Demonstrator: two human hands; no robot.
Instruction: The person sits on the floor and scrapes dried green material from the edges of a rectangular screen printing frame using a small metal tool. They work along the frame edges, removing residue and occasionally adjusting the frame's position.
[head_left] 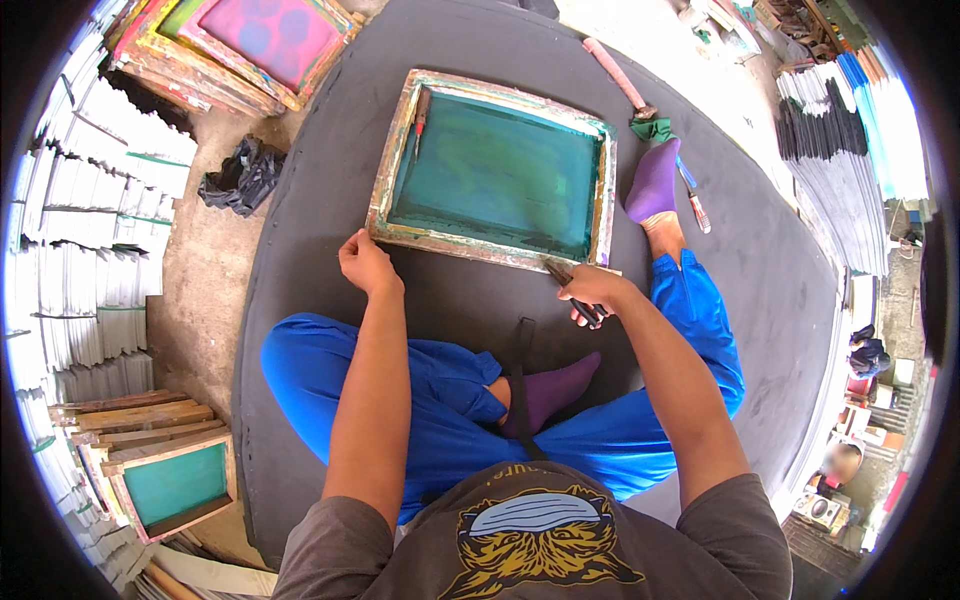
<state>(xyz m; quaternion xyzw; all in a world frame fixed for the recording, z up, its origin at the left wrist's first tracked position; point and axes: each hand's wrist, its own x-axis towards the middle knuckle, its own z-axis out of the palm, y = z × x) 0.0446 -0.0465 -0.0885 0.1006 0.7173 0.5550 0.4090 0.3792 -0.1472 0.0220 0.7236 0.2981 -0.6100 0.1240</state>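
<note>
A wooden screen-printing frame point(606, 200) with green mesh lies on the dark padded surface before me. At its near left corner my left hand point(371, 264) is closed, thumb and finger pinched against the wood. My right hand point(597, 288) is closed round the dark handles of a pair of pliers point(559, 272), their jaws at the frame's near edge, right of its middle. A thin tool with a red part point(420, 126) lies inside the frame along its left side. My legs are folded in front of me, one purple-socked foot beside the frame's right side.
A pink-handled hammer point(616, 78) and a green cloth point(651, 130) lie beyond my right foot. A slim tool with a red-and-white handle point(699, 212) lies right of it. Stacked frames point(225, 75), a black plastic bag point(242, 175) and white stacks point(80, 255) stand left.
</note>
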